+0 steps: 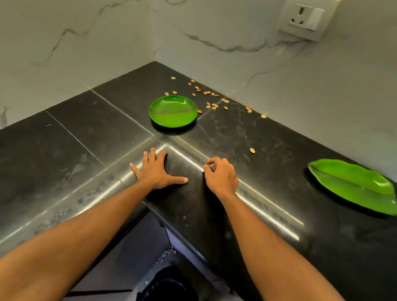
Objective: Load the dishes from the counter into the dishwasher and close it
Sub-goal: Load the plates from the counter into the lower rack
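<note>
Left grip (155, 171) lies spread flat on the table (76, 147) edge; right grip (221, 175) is curled, apparently empty. Round green dish (173, 111) and leaf-shaped dish (353, 185) sit unloaded on the table; no dishwasher shows, so loading seems barely begun.

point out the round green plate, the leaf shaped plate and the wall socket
round green plate (173, 111), head view, middle of its inner surface
leaf-shaped green plate (353, 184), head view, along its centre rib
wall socket (304, 17), head view, its faceplate
</note>
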Action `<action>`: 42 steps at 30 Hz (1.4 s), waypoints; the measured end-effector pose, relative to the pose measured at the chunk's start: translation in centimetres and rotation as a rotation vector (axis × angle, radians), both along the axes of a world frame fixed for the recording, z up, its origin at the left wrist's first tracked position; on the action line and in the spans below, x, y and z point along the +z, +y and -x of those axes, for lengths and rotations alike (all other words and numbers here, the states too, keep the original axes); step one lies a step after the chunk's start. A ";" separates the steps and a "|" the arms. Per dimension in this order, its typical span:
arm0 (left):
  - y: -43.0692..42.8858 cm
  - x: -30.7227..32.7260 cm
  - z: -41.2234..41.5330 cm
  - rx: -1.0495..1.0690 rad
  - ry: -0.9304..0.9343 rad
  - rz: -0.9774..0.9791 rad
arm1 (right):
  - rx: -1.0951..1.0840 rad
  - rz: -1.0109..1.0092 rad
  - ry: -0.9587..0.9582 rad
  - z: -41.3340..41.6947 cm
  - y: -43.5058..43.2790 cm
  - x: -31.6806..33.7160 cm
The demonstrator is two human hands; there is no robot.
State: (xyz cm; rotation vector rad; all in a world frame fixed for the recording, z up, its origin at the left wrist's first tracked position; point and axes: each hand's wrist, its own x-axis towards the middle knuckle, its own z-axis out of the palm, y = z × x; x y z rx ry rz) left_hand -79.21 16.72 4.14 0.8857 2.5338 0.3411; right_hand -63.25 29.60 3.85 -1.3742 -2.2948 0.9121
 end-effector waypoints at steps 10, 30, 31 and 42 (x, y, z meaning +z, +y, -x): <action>2.9 0.3 2.4 -0.045 -0.078 0.259 | 0.019 0.104 0.053 13.6 8.0 0.2; 3.1 0.5 2.2 -0.061 -0.080 0.276 | -0.341 0.599 0.403 12.3 8.8 0.3; 3.2 0.6 2.1 -0.056 -0.067 0.265 | -0.354 0.609 0.408 11.2 8.1 0.4; -5.2 1.1 -2.5 0.055 -0.879 -0.755 | -0.407 0.403 0.282 -3.7 -6.4 -0.8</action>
